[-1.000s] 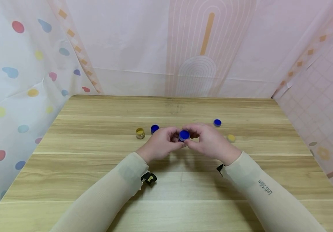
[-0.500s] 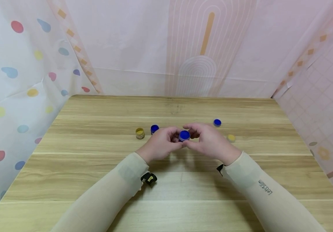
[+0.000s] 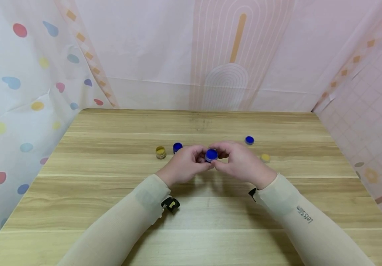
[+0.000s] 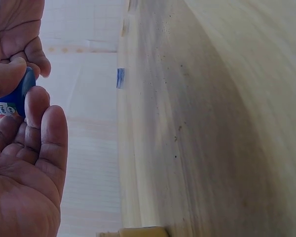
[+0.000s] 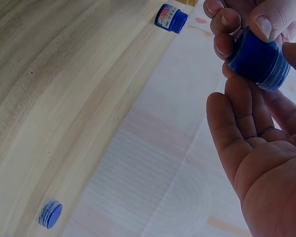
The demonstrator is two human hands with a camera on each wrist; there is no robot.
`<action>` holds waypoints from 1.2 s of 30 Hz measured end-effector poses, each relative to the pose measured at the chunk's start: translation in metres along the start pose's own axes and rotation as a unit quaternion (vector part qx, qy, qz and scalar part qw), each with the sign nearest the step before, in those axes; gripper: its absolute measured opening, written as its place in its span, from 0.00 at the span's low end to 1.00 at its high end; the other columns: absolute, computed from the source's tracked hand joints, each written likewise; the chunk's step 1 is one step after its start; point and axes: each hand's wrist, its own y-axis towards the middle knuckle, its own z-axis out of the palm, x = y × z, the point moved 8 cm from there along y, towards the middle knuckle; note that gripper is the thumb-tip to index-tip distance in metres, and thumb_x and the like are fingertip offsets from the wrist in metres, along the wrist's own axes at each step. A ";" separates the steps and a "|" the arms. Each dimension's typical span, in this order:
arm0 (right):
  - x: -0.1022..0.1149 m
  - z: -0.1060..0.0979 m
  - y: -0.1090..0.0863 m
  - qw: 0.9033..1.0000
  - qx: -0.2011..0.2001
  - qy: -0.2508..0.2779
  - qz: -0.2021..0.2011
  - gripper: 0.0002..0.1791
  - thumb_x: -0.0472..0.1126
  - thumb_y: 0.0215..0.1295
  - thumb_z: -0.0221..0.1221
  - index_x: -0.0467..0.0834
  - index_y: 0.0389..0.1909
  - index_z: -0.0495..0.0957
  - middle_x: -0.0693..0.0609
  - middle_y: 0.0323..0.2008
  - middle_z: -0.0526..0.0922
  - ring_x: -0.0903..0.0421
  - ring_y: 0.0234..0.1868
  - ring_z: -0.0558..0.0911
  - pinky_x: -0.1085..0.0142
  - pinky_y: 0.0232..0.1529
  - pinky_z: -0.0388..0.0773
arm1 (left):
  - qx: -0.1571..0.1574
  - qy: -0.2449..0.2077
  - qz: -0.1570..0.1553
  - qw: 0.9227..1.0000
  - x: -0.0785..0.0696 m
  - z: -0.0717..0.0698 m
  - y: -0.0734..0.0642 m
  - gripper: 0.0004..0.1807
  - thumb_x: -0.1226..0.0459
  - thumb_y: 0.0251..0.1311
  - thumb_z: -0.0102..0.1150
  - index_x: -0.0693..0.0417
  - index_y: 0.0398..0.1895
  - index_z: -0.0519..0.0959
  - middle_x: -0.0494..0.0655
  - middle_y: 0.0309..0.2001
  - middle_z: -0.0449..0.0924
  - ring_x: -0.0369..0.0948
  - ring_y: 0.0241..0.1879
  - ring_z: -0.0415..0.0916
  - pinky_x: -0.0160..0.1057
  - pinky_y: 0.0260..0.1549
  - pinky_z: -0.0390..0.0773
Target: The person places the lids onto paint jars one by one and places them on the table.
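Note:
Over the middle of the table, both hands meet at a small blue paint jar (image 3: 211, 155). My left hand (image 3: 185, 165) grips its body, thumb on the near side, with part of the label showing in the left wrist view. My right hand (image 3: 240, 162) has thumb and fingertips around the ribbed lid (image 5: 274, 75). The jar is held above the wood, its blue end facing the head camera. Partly behind the left hand stands another blue paint jar (image 3: 177, 147), uncapped. Left of that is an uncapped yellow paint jar (image 3: 161, 152).
A loose blue lid (image 3: 249, 140) lies beyond the right hand, and a yellow lid (image 3: 265, 158) lies beside it to the right. Patterned cloth (image 3: 151, 48) hangs along the back and both sides of the wooden table (image 3: 191, 244).
The right thumb and fingertips shift slightly around the lid. The held jar, the left hand and the things on the table stay where they were.

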 end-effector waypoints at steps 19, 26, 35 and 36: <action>-0.001 -0.001 -0.001 0.999 0.013 -0.024 0.024 0.29 0.42 0.67 0.71 0.38 0.66 0.78 0.45 0.55 0.88 0.49 0.53 0.88 0.52 0.56 0.85 | 0.002 0.007 -0.005 1.000 0.000 0.001 0.000 0.12 0.59 0.67 0.71 0.51 0.50 0.85 0.42 0.39 0.87 0.39 0.39 0.82 0.40 0.43 0.82; 0.001 0.000 -0.002 1.000 0.008 -0.029 0.006 0.23 0.39 0.67 0.70 0.40 0.62 0.82 0.47 0.54 0.88 0.50 0.52 0.88 0.55 0.56 0.85 | 0.004 0.003 -0.003 1.000 -0.001 0.002 0.000 0.11 0.61 0.67 0.71 0.52 0.50 0.85 0.42 0.39 0.87 0.38 0.39 0.82 0.37 0.41 0.82; -0.003 0.001 -0.002 0.999 0.002 -0.019 0.035 0.16 0.43 0.66 0.72 0.45 0.52 0.85 0.52 0.46 0.89 0.54 0.48 0.86 0.55 0.53 0.84 | 0.007 -0.002 -0.006 1.000 0.000 0.004 -0.002 0.11 0.62 0.67 0.70 0.52 0.50 0.85 0.43 0.37 0.85 0.38 0.37 0.79 0.35 0.37 0.80; -0.004 0.001 -0.002 0.999 0.002 -0.015 0.044 0.15 0.44 0.66 0.72 0.46 0.51 0.85 0.53 0.45 0.88 0.54 0.47 0.86 0.54 0.53 0.84 | 0.008 -0.003 -0.007 1.000 0.000 0.004 -0.002 0.11 0.61 0.67 0.70 0.51 0.50 0.85 0.43 0.37 0.84 0.38 0.36 0.79 0.34 0.36 0.79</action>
